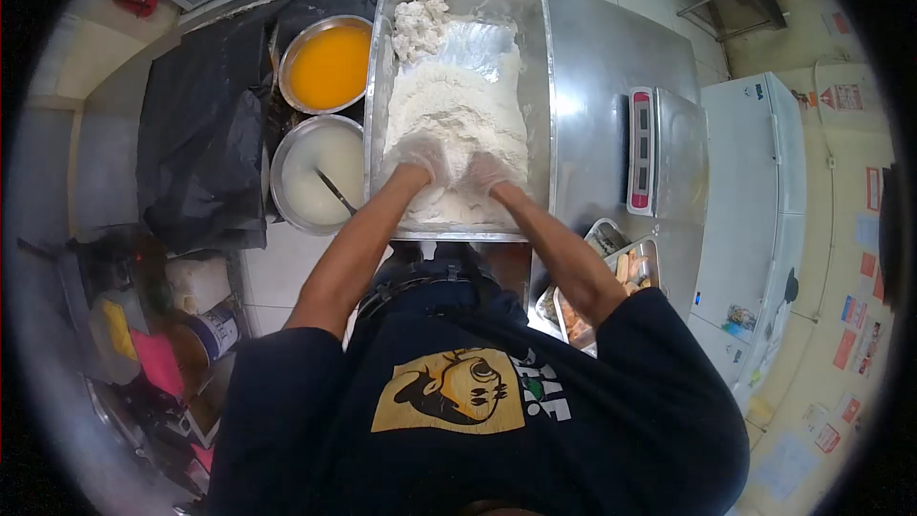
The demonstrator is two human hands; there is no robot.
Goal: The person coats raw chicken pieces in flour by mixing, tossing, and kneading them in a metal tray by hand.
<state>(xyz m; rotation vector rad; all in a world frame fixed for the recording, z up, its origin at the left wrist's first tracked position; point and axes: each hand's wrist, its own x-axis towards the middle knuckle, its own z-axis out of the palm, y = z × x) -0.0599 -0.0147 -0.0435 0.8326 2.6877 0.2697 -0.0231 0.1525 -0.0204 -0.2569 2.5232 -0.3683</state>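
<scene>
A deep metal tray (545,86) holds a wide bed of white flour (458,100) in front of me. Both my hands are in clear plastic gloves and pushed into the flour near the tray's close end. My left hand (421,157) is on the left side, its fingers sunk in or covered by flour. A short gap to the right, my right hand (485,173) is also in the flour, fingers hidden. Whether either hand grips anything under the flour does not show. A lumpy, flour-coated heap (418,29) lies in the tray's far left corner.
Left of the tray stand a bowl of orange liquid (330,67) and a bowl of cloudy white liquid (308,158) with a dark-handled utensil (336,191). A scale (642,148) sits on the steel table to the right. Food trays (637,272) are near my right elbow.
</scene>
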